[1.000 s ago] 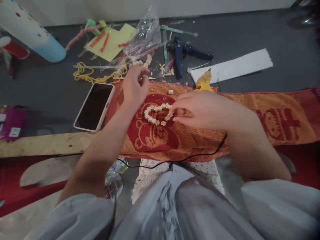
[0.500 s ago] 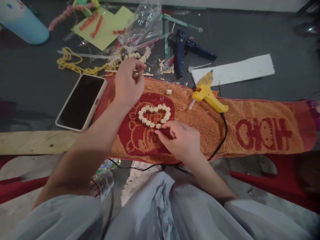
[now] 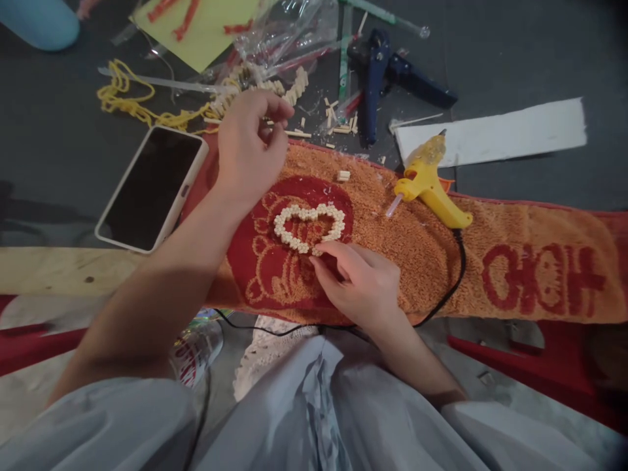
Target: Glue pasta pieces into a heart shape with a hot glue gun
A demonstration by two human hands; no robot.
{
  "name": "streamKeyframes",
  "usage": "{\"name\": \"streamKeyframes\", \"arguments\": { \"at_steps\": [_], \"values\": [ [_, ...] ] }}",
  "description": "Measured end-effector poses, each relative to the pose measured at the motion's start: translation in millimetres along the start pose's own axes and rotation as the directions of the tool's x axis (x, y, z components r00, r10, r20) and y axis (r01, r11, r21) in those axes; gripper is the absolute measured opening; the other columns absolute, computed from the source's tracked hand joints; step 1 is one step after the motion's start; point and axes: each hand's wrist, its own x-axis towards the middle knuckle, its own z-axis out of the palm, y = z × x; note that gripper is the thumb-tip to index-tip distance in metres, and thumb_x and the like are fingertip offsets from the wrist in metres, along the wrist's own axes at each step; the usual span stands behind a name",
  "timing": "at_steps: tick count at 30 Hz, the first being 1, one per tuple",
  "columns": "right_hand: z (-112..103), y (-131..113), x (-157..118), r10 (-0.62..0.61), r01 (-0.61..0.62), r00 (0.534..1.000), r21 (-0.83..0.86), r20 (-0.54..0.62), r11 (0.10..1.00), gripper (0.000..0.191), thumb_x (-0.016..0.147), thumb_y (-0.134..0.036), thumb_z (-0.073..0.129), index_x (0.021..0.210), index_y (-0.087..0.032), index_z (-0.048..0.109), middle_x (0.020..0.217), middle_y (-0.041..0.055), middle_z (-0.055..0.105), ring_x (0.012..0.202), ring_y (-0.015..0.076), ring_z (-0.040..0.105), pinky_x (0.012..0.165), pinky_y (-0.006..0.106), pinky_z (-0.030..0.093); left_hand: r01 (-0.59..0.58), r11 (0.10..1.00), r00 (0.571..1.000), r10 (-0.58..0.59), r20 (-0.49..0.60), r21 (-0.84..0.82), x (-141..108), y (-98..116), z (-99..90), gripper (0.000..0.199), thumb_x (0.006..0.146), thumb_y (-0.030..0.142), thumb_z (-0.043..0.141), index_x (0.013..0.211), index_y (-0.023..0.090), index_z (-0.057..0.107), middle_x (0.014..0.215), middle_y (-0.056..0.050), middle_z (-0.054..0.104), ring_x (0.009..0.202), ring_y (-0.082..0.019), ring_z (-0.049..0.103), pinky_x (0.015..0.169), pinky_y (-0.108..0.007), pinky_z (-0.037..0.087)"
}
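A heart-shaped ring of small pale pieces (image 3: 338, 224) lies on the red patch of an orange towel (image 3: 383, 242). My right hand (image 3: 360, 278) pinches the ring's lower edge between thumb and fingertips. My left hand (image 3: 255, 140) hovers over the towel's upper left edge, close to loose pale sticks (image 3: 342, 129); its fingers are curled together, and whatever they hold, if anything, is too small to make out. One small pale cluster (image 3: 343, 176) rests above the heart. On the towel's right part lies a yellow glue gun (image 3: 432, 186), its nozzle pointing up.
A phone (image 3: 153, 186) lies left of my left hand. Behind the towel are yellow yarn (image 3: 122, 95), clear plastic wrapping (image 3: 294, 36), a dark blue hand tool (image 3: 377, 85) and a white strip (image 3: 520, 134). A black cord (image 3: 454, 278) runs along the towel.
The camera view has shifted, so the table items sit higher in the picture and those on the right lie further right. Both hands keep nearly the same places and poses.
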Motion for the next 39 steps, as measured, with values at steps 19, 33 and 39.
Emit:
{"name": "streamKeyframes", "arguments": {
  "at_steps": [19,33,39],
  "values": [
    [-10,6,-6,0.049,-0.051,0.999,0.082,0.019,0.995,0.017,0.085,-0.023,0.068,0.100,-0.015,0.066,0.056,-0.0076,0.056,0.045,0.0061,0.046,0.051,0.019,0.040,0.009,0.998,0.998,-0.014,0.069,0.065,-6,25,-9.8,0.024,0.078,0.000,0.065,0.095,0.016,0.061,0.097,-0.001,0.067,0.064,-0.005,0.049,0.061,-0.018,0.046],
    [-23,27,-3,0.183,-0.182,0.981,-0.022,0.069,0.983,0.012,0.087,-0.030,0.057,0.081,-0.020,0.060,0.053,-0.0073,0.052,0.043,0.0075,0.045,0.048,0.021,0.033,-0.356,0.918,0.921,0.315,0.228,0.173,-74,87,-77.5,0.012,0.086,0.024,0.059,0.096,0.022,0.066,0.088,-0.003,0.067,0.072,-0.013,0.060,0.070,-0.030,0.051],
    [-21,29,-4,0.150,-0.150,0.985,-0.012,0.090,0.989,0.013,0.088,-0.030,0.056,0.082,-0.020,0.062,0.052,-0.0079,0.050,0.042,0.0068,0.044,0.048,0.019,0.033,-0.214,0.961,0.975,0.199,0.100,0.174,-145,101,-62.2,0.010,0.081,0.013,0.066,0.088,0.020,0.064,0.068,0.003,0.066,0.060,-0.010,0.062,0.057,-0.022,0.048]
  ]
}}
